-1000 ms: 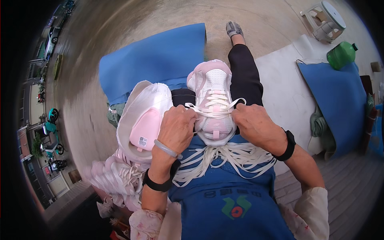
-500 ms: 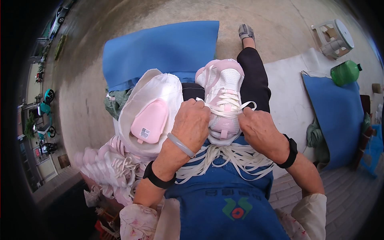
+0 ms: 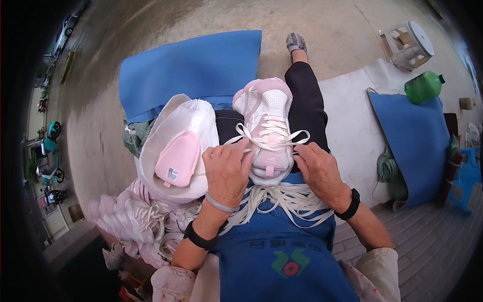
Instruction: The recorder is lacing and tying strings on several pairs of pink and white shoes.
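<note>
A pink and white sneaker [image 3: 271,103] rests between my legs, toe pointing away from me. Its cream shoelace [image 3: 273,142] is tied in a bow over the tongue, one loop out to each side. My left hand [image 3: 226,168] is at the left of the bow, thumb and fingertips pinched on a lace end. On the opposite side my right hand [image 3: 317,168] pinches the other lace end, beside the shoe's collar. Below the heel, a bundle of loose cream laces [image 3: 287,196] lies across my blue apron [image 3: 271,236].
Left of the sneaker sits a white padded oval piece [image 3: 204,116] with a pink rounded pad [image 3: 178,153] on it. Several pink and white shoes [image 3: 126,216] are piled at the lower left. Blue sheets [image 3: 191,68], a green jug [image 3: 423,88] and a white stool [image 3: 410,45] are farther out.
The bow's loops now stand out clearly to both sides. My hands have shifted down from the loops to the lace ends, with the fingers less tightly curled. The view has shifted slightly.
</note>
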Demonstrator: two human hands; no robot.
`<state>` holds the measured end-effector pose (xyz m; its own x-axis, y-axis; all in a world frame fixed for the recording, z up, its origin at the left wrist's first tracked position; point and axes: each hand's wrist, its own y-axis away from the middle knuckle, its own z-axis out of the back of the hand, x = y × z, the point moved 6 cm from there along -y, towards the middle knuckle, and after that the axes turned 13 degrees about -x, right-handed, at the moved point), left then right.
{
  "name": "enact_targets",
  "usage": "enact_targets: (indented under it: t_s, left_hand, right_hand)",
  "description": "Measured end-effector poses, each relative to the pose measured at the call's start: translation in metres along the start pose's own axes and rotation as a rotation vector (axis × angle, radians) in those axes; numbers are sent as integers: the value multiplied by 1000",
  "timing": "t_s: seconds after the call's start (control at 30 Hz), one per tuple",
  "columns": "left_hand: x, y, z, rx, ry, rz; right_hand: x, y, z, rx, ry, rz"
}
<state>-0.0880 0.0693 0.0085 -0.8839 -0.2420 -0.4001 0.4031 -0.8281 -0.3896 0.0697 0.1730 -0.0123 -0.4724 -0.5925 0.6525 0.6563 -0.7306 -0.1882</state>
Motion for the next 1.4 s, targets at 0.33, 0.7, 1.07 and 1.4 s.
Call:
enact_targets:
  t_s: [0.33, 0.7, 1.07, 1.4]
  left_hand:
    - [-12, 12, -9, -56, -73, -46]
    - [-5, 10, -11, -79, 94, -84]
    - [-20, -4, -3, -71, 18, -288]
    - [-33, 21, -15, -74, 627, 166]
  right_hand:
    - [-6, 11, -19, -77, 33, 48]
    - [25, 10, 6, -228, 125, 204]
    - [22, 15, -14, -222, 115, 110]
    - [32, 8, -14, -49, 317, 267]
